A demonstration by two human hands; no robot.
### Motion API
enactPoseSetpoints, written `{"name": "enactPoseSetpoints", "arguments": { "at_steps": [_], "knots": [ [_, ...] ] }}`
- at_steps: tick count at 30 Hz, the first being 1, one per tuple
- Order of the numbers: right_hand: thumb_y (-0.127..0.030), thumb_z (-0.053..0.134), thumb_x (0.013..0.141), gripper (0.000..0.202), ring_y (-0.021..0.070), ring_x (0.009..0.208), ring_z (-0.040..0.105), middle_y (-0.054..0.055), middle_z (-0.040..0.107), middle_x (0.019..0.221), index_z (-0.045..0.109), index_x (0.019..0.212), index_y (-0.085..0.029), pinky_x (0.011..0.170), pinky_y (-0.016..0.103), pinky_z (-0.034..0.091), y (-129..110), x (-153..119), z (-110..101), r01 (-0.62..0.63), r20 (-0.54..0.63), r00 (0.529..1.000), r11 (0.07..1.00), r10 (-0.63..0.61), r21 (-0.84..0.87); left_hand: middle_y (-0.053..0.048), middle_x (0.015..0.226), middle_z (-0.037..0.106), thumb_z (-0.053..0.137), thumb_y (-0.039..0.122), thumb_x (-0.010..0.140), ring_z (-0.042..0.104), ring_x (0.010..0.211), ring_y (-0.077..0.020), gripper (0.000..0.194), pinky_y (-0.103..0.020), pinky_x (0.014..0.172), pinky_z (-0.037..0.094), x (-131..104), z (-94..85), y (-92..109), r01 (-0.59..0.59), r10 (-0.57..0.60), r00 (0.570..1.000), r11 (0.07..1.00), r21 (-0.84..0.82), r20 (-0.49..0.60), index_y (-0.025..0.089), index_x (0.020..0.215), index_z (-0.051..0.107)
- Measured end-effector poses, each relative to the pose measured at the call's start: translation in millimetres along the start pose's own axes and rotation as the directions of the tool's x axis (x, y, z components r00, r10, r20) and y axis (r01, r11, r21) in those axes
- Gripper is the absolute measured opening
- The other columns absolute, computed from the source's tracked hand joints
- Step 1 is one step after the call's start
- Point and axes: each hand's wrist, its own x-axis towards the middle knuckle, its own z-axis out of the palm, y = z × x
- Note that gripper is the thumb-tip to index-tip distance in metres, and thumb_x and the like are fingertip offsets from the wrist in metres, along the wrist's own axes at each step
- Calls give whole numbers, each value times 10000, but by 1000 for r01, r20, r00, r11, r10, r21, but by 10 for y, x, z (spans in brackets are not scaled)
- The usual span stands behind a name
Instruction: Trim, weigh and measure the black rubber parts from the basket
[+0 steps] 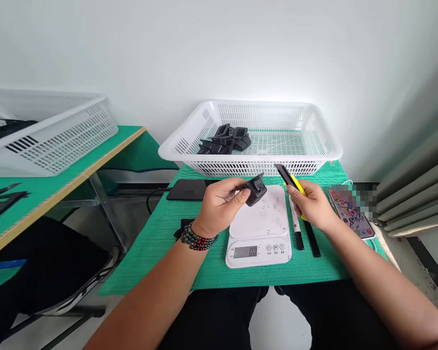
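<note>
Between the thumb and fingers of my left hand (221,201) is a small black molded plastic part (256,190), held over the white digital scale (258,257). My right hand (312,204) grips a yellow and black utility knife (294,181), its blade pointing up and to the left, apart from the part. The scale's display (245,252) reads 0.0, and small dark shavings dot its plate. Under my right hand lie a white marker (297,226) with a black cap and a black strip (312,238).
Behind the scale stands a white plastic basket (251,158) with several black parts (226,139) at its left. A phone (351,212) lies on the right, a black tablet-like slab (186,189) on the left. Another basket (58,138) stands on the neighboring table (131,133).
</note>
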Motion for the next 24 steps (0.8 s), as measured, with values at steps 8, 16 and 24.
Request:
{"name": "enactPoseSetpoints", "arguments": {
  "at_steps": [8,16,24],
  "knots": [
    [-753,634,911,551,92,444,416,-71,467,542,505,774,-235,422,256,311,-71,-91,82,75,211,974,996,-83,43,-35,978,806,859,540,840,775,842,-218,318,-412,735,702,32,-21,-70,210,-286,956,824,-526,-65,277,1005,790],
    [-755,653,908,553,104,458,475,-63,485,569,541,795,-225,429,262,347,-48,-80,47,124,95,987,988,-133,88,-37,1066,813,942,188,739,749,961,-157,475,-310,926,645,59,32,63,276,-225,961,789,-549,159,283,1187,815],
    [-686,613,967,514,109,541,450,-39,473,643,506,761,-227,491,268,345,-74,-111,38,182,115,977,983,-178,-25,-76,1211,810,986,250,695,775,983,-203,728,-282,782,658,34,47,-14,222,-226,974,933,-284,19,278,1373,722]
  ]
}}
